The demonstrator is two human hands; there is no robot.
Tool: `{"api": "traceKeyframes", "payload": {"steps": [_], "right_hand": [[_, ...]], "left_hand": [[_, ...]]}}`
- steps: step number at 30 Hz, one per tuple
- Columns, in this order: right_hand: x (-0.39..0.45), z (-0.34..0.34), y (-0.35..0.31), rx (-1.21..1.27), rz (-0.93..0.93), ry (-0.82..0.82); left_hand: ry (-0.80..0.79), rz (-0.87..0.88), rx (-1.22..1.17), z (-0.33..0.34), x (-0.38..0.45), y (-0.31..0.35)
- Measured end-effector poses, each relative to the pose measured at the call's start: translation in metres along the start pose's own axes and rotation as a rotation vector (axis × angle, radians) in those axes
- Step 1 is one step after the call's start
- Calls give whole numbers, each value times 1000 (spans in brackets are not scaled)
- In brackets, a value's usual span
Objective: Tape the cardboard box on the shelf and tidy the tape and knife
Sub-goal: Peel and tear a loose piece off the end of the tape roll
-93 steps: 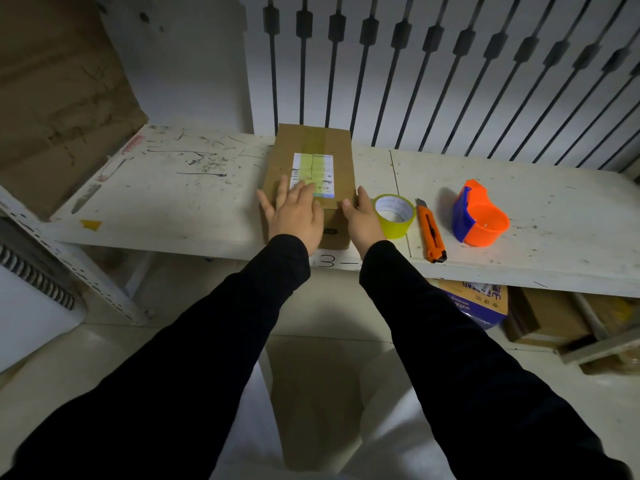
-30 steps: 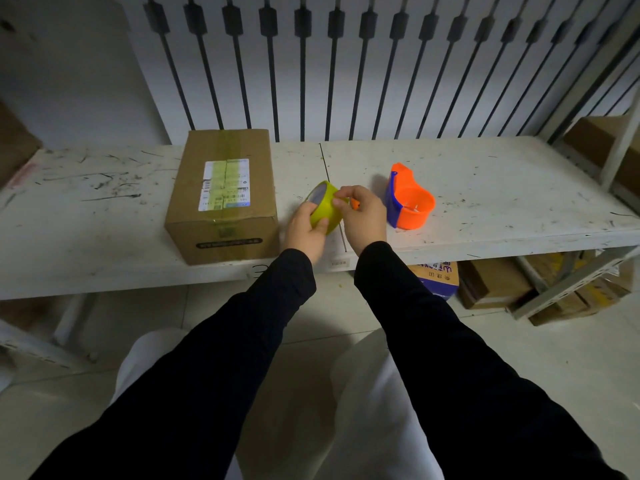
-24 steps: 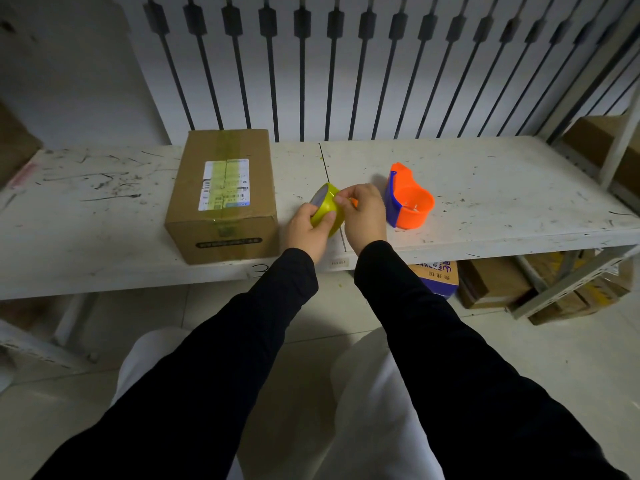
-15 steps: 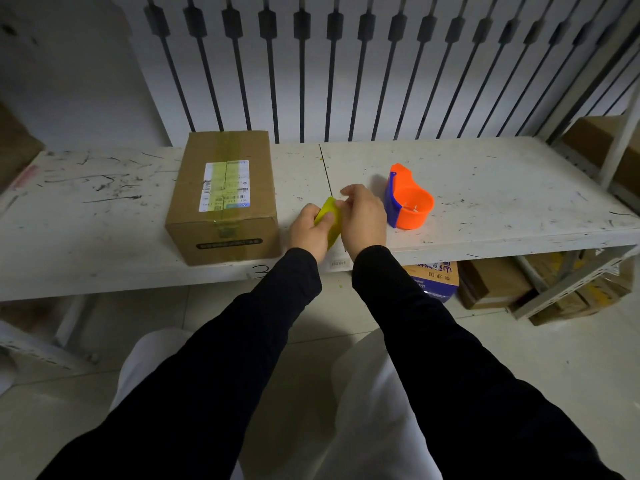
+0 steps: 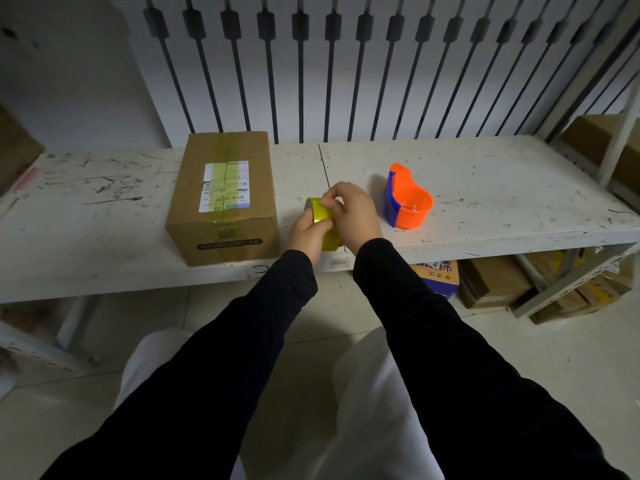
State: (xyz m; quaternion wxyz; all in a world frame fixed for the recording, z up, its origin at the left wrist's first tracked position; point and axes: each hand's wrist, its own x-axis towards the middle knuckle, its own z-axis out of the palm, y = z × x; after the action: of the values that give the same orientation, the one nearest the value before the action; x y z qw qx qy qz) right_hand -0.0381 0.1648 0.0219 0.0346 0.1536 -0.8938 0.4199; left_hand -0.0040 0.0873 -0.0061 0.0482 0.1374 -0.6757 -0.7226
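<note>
Now both hands are off the box and on the tape roll (image 5: 323, 226), which 3.1 s ago lay flat on the shelf just right of the right hand while the palms pressed the box top. In my judgement that means the pressing-down is over and the person is hunting for the tape's free end, either to pull another strip or to settle the roll before putting it away; which one I cannot tell.

Nearest, the left hand (image 5: 306, 233) is curled closed around the roll from below and the left, carrying its weight just above the front edge of the shelf (image 5: 485, 174). The right hand (image 5: 355, 216) sits over the roll's far side with thumb and forefinger pinched together on the yellow outer wrap, as if picking at the edge; no loose strip shows.

Just left of the grip, the cardboard box (image 5: 225, 192) stands on the shelf, a yellowish tape band running along its top and over the label. Just right of the grip and slightly farther back is the orange and blue tape dispenser (image 5: 407, 199). The knife is hidden, probably behind the right hand.
</note>
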Motion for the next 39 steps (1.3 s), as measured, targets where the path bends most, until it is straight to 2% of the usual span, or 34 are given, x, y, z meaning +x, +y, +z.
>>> {"api": "traceKeyframes", "payload": {"steps": [4, 7, 10, 15, 20, 26, 28, 33, 36, 39], "right_hand": [[-4, 5, 4, -152, -52, 62], [-10, 8, 5, -161, -90, 86], [-12, 6, -2, -150, -106, 31], [-6, -3, -9, -76, -78, 70], [-8, -4, -6, -88, -76, 53], [-8, -1, -2, -34, -50, 82], [-7, -5, -4, 4, -38, 91], [2, -20, -10, 129, -26, 71], [4, -25, -14, 243, -16, 66], [7, -29, -17, 259, -37, 59]], "left_hand": [[7, -28, -59, 1, -5, -2], [28, -89, -57, 0, -7, -4], [62, -154, 35, -2, -4, -5], [26, -128, 238, -1, 2, 7], [43, -179, 441, -1, 2, 5], [124, -231, 491, 3, -2, 6], [144, -207, 486, 6, -5, 10], [83, 7, 414, 7, -11, 15], [22, 40, 338, 6, -13, 15], [26, 63, 308, 4, -13, 11]]}}
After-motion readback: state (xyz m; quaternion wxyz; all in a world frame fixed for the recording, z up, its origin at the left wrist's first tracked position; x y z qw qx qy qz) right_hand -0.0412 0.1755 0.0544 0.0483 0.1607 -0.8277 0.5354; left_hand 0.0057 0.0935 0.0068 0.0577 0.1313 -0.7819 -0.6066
